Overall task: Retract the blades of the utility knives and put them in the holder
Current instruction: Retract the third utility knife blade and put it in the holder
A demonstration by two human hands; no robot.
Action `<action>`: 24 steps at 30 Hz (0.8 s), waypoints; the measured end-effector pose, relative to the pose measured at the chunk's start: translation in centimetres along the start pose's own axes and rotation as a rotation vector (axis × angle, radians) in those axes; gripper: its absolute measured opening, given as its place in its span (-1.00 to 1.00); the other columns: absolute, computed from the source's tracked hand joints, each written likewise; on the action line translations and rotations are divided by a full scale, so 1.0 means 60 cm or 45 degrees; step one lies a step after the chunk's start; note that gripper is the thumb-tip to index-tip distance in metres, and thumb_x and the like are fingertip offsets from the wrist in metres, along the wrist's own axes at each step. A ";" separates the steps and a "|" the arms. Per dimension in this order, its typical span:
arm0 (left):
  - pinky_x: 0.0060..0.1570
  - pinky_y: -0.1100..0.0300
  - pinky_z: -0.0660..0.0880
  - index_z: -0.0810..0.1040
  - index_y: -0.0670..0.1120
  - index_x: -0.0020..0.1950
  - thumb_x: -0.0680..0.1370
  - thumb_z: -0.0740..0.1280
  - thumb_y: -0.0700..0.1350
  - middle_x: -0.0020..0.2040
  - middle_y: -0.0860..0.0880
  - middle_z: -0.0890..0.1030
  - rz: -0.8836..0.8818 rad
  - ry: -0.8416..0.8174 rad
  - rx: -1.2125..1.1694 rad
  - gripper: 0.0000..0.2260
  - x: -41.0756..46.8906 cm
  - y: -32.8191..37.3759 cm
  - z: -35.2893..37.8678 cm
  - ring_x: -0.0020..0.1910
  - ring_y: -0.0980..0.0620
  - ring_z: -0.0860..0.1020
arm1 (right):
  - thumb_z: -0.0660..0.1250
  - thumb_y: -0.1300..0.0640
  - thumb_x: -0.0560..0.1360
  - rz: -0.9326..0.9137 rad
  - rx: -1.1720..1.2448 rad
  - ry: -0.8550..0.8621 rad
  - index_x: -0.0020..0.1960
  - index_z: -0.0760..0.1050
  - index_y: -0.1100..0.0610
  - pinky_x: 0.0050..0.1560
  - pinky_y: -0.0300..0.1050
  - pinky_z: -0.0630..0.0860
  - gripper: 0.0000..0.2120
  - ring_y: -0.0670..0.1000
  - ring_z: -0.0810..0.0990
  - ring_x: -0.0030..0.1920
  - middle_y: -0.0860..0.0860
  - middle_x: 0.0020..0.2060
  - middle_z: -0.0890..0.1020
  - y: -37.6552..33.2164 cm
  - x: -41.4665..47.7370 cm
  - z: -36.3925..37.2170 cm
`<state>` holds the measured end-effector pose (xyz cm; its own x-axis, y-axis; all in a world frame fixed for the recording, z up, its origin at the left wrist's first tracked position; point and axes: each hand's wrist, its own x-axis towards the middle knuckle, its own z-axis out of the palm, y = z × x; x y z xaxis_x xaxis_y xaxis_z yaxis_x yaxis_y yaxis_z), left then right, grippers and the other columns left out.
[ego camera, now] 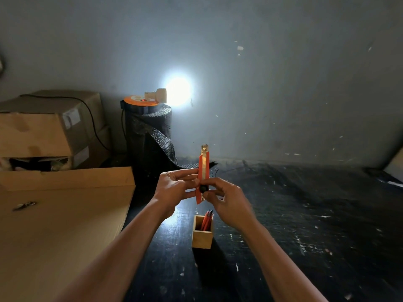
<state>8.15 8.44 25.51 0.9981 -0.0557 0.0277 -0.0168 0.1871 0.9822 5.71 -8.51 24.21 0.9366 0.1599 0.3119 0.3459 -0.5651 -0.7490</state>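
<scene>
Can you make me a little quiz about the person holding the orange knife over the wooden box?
1. True or false: the blade of the orange utility knife is sticking out of its top end.
2. What stands inside the wooden holder? A) orange-handled tools B) spoons C) nothing
3. Which hand has its fingers at the knife's black slider knob: the left hand or the right hand?

Key: 1 true. 2 A. 3 both touch the knife; the right hand's fingertips are at the knob, the left hand steadies the body.

black table [305, 214], wooden holder [202, 237], cardboard box [61, 214], bubble-wrap roll [150, 136]
</scene>
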 end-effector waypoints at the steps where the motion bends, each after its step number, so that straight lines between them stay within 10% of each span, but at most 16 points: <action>1: -0.29 0.19 0.67 0.72 -0.13 0.07 0.51 0.42 -0.41 -0.10 -0.08 0.79 -0.004 -0.008 -0.013 -0.76 0.000 0.002 0.001 -0.16 -0.03 0.78 | 0.41 0.10 0.57 0.007 0.015 0.022 0.15 0.54 -0.15 0.06 -0.38 0.43 -0.78 -0.21 0.55 0.05 -0.23 0.08 0.63 -0.001 0.001 0.000; 6: -0.29 0.16 0.68 0.74 -0.11 0.01 0.51 0.42 -0.41 -0.11 -0.09 0.80 -0.006 -0.020 -0.059 -0.76 0.000 0.006 0.008 -0.16 -0.07 0.78 | 0.45 0.00 0.52 0.032 0.083 0.102 0.13 0.44 -0.15 -0.25 -0.55 0.38 -0.74 -0.33 0.55 -0.15 -0.43 -0.07 0.51 -0.008 0.000 -0.001; 24: -0.30 0.22 0.67 0.75 -0.04 -0.07 0.52 0.40 -0.42 -0.16 -0.01 0.80 0.098 -0.074 -0.031 -0.71 -0.014 0.024 0.027 -0.18 0.00 0.78 | 0.44 0.03 0.54 0.025 0.133 0.164 0.03 0.40 -0.18 -0.29 -0.54 0.48 -0.77 -0.47 0.58 -0.20 -0.45 -0.19 0.54 -0.015 -0.004 -0.011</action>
<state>7.22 7.18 27.20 0.9887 -0.0969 0.1145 -0.0913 0.2167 0.9720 5.10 -8.58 25.20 0.9306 0.0409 0.3638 0.3378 -0.4786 -0.8104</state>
